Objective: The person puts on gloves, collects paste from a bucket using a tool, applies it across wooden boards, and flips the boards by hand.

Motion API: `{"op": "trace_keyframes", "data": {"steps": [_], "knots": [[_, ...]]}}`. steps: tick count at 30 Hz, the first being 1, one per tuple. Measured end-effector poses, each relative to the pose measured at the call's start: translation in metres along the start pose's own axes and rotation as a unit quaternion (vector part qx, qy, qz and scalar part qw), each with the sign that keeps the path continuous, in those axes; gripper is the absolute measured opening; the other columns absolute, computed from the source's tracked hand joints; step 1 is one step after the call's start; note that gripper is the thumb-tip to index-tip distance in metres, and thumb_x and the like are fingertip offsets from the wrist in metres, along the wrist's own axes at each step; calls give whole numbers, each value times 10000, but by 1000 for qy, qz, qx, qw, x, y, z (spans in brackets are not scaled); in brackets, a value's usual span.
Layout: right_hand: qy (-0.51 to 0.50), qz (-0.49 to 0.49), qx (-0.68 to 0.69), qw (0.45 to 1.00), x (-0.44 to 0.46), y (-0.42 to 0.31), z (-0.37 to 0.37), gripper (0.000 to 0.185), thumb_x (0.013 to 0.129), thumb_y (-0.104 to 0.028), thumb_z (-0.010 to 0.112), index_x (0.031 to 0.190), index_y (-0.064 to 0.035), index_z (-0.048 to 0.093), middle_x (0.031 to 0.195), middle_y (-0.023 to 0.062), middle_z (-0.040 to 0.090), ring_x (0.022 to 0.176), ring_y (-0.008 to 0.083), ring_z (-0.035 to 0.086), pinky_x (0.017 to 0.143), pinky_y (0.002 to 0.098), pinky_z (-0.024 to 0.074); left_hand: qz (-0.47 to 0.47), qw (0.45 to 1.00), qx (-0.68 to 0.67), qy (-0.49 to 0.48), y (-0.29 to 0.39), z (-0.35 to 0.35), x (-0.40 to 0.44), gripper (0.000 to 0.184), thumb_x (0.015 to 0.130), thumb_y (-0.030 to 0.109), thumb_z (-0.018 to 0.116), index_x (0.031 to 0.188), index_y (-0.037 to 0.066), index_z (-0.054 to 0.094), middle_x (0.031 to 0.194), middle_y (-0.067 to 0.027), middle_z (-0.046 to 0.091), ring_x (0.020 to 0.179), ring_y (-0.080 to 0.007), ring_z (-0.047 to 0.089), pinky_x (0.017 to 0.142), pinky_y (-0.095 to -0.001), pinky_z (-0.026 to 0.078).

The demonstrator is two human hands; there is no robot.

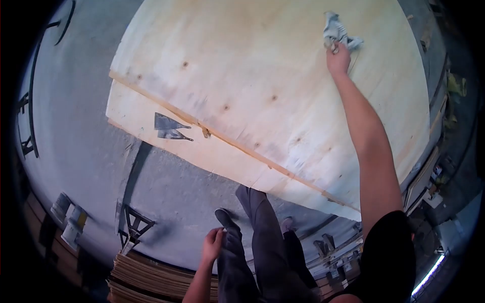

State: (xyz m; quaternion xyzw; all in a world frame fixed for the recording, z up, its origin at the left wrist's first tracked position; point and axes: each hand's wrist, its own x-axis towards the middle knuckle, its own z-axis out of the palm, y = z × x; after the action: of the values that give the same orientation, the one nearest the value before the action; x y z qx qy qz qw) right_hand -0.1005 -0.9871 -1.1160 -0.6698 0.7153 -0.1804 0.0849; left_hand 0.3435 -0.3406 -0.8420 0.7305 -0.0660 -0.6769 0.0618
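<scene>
My right hand (339,59) reaches far over a large plywood sheet (252,65) and grips a crumpled whitish-grey cloth (333,29), which touches or nearly touches the wood. Low beside my thigh hangs my left hand (213,243), its fingers curled; a tiny pale spot shows at the fingertips, too small to name. On the strip of a lower sheet that sticks out (136,113) lie two putty knives, one with a broad grey blade (164,121) and another partly under it (172,134). Dark knots and greyish smears mark the upper sheet.
The sheet's near edge (242,148) is splintered. A stack of thin boards (146,278) stands at the lower left, near a black metal stand (135,222). Cans or boxes (74,224) sit further left. A dark trouser leg (295,252) shows beside my legs; whose, I cannot tell.
</scene>
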Motion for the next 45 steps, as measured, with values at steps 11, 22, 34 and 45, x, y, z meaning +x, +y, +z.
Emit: {"op": "trace_keyframes", "data": {"steps": [11,22,34,45], "knots": [[-396,449,680,424,-242,-263,-213,282,1006,-162,580,1240,-13,634,1036,42,698,877,121,644,690,266,500,420,855,208,223,252,65,59,1079,720,241,912,1581,21,299,1555,-265,341,1451,-461,326,1189,-507,333],[-452,489,594,452,-345,-334,-223,282,1029,-223,546,1226,-33,611,991,30,652,803,111,585,668,268,463,437,807,72,390,158,22,32,913,622,208,940,1359,-11,447,1386,-239,480,1268,-422,512,1069,-499,426],[-559,186,418,691,-372,-384,-181,400,1050,-279,623,1294,37,646,996,94,754,878,149,698,827,285,549,182,854,-487,14,107,-14,47,344,974,87,701,1297,5,614,1151,-91,710,1088,-190,679,974,-349,528],[-663,151,281,677,-402,-410,-153,285,1013,-221,700,1132,36,725,969,50,770,883,98,694,802,279,551,97,797,-591,-80,50,-57,67,342,968,158,687,1242,-38,633,1100,-93,713,960,-189,702,814,-348,582]]}}
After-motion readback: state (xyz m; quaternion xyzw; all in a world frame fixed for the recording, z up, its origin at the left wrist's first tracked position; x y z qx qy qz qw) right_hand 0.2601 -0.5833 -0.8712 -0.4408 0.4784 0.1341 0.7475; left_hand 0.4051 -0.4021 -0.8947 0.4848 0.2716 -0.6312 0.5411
